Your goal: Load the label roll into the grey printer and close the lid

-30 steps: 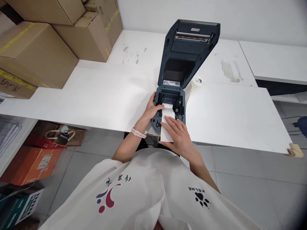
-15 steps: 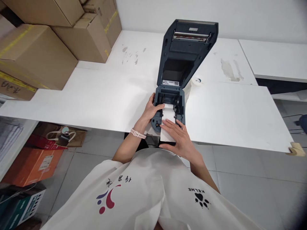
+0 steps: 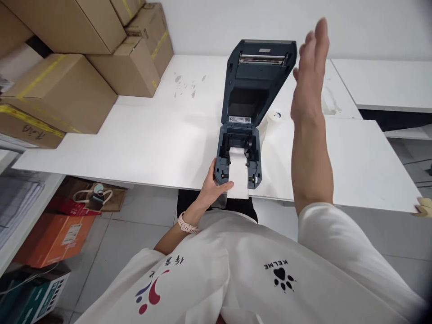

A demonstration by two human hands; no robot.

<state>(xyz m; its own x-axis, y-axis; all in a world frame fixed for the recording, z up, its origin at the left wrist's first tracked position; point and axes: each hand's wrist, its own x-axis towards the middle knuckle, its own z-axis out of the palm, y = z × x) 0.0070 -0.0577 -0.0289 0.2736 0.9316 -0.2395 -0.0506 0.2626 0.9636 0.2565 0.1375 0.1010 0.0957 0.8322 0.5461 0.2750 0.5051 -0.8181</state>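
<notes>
A dark blue-grey label printer (image 3: 221, 155) stands at the table's front edge with its lid (image 3: 232, 99) raised. From its inside, a strip of white label paper (image 3: 238, 175) runs out over the front. My left hand (image 3: 213, 185) grips the printer's front left corner, its thumb lying on the paper's left edge and its other fingers partly hidden along the side. Up in the air to the right of the lid, my right hand (image 3: 308, 78) holds nothing, its fingers stretched out. Behind the printer's right side lies a white roll (image 3: 274, 117), partly hidden.
Cardboard boxes (image 3: 67, 90) are stacked on the left of the white table (image 3: 162, 139). Below at left are an orange box (image 3: 56, 236) and a paper bag (image 3: 114, 198). A beige corner guard (image 3: 423, 207) sits at the table's right front corner.
My right hand has left the paper strip and risen to the right of the lid. My left hand has slid from inside the printer down to its front left corner.
</notes>
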